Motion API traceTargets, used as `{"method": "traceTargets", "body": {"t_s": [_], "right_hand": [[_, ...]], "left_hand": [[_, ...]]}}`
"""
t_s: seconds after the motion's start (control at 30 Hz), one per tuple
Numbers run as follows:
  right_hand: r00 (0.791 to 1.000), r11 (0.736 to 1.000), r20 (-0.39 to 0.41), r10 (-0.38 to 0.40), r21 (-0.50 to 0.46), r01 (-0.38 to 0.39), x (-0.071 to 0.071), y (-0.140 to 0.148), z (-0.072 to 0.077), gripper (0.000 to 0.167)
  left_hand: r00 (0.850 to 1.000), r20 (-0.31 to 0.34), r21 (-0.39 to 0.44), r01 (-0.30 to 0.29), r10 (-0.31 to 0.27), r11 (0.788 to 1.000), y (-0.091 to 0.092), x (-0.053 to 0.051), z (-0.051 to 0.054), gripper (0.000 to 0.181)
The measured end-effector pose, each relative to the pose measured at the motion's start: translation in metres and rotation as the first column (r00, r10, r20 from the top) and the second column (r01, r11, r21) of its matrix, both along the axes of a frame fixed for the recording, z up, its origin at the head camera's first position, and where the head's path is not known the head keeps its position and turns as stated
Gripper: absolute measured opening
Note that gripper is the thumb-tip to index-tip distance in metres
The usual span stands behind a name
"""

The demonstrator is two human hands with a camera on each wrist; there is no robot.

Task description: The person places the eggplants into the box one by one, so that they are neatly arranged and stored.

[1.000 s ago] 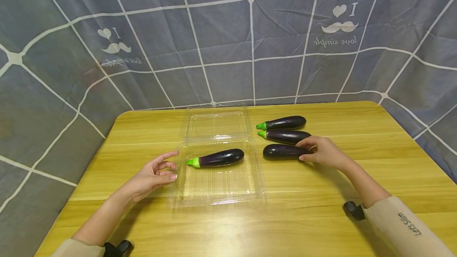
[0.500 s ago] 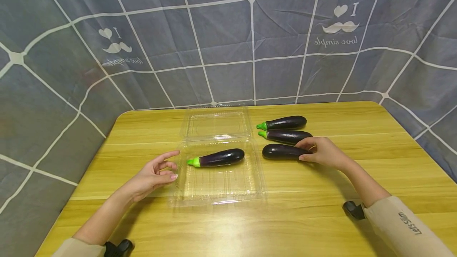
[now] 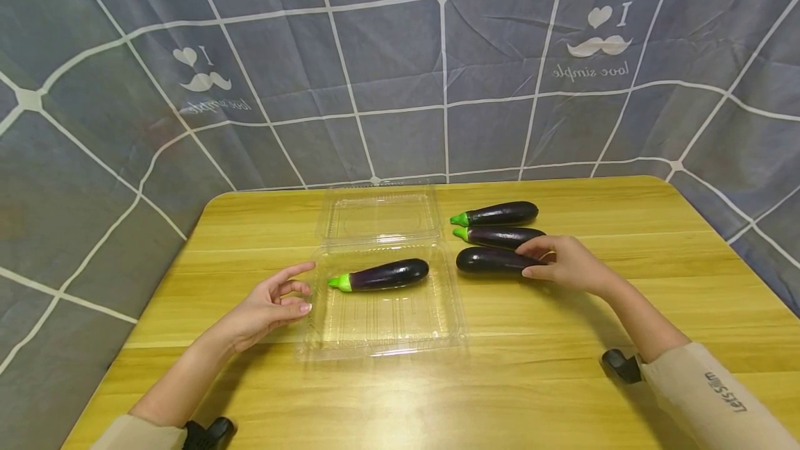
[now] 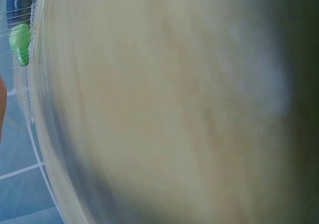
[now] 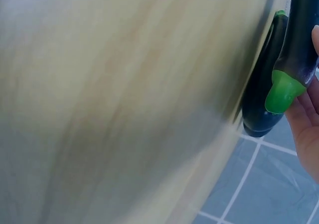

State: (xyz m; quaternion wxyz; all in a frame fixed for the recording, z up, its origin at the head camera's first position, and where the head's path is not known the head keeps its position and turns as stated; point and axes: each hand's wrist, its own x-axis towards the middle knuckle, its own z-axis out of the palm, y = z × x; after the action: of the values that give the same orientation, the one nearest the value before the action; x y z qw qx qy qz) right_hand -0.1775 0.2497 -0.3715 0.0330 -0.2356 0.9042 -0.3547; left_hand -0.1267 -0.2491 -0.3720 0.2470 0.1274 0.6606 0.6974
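Note:
My right hand (image 3: 565, 266) pinches the front eggplant (image 3: 490, 260) near one end. In the right wrist view that eggplant's green stem (image 5: 283, 92) points out past the fingers. Two more eggplants lie behind it, the middle one (image 3: 500, 236) and the rear one (image 3: 503, 213), green stems to the left. My left hand (image 3: 269, 307) is beside the left rim of a clear plastic container (image 3: 387, 325), fingers loosely spread and holding nothing; whether a fingertip touches the rim I cannot tell. Inside the container lies another eggplant (image 3: 394, 275), stem to the left.
The container's clear lid (image 3: 381, 217) is folded back flat on the wooden table (image 3: 531, 380). A grey curtain (image 3: 400, 75) with white lines hangs along the table's back and sides.
The eggplant in my right hand has shifted slightly left and away from me, with the hand. My left hand and the container have stayed in place.

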Motion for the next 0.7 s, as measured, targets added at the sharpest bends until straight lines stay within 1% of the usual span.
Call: {"method": "traceTargets", "body": {"t_s": [0.33, 0.7], "right_hand": [[1.000, 1.000, 0.013, 0.004, -0.025, -0.004, 0.003, -0.004, 0.012, 0.030], [1.000, 1.000, 0.026, -0.001, -0.005, 0.001, 0.006, -0.005, 0.025, 0.033]], "left_hand": [[1.000, -0.002, -0.008, 0.002, -0.002, 1.000, 0.000, 0.000, 0.000, 0.071], [1.000, -0.010, 0.012, 0.012, -0.012, 1.000, -0.001, -0.001, -0.002, 0.069]]}}
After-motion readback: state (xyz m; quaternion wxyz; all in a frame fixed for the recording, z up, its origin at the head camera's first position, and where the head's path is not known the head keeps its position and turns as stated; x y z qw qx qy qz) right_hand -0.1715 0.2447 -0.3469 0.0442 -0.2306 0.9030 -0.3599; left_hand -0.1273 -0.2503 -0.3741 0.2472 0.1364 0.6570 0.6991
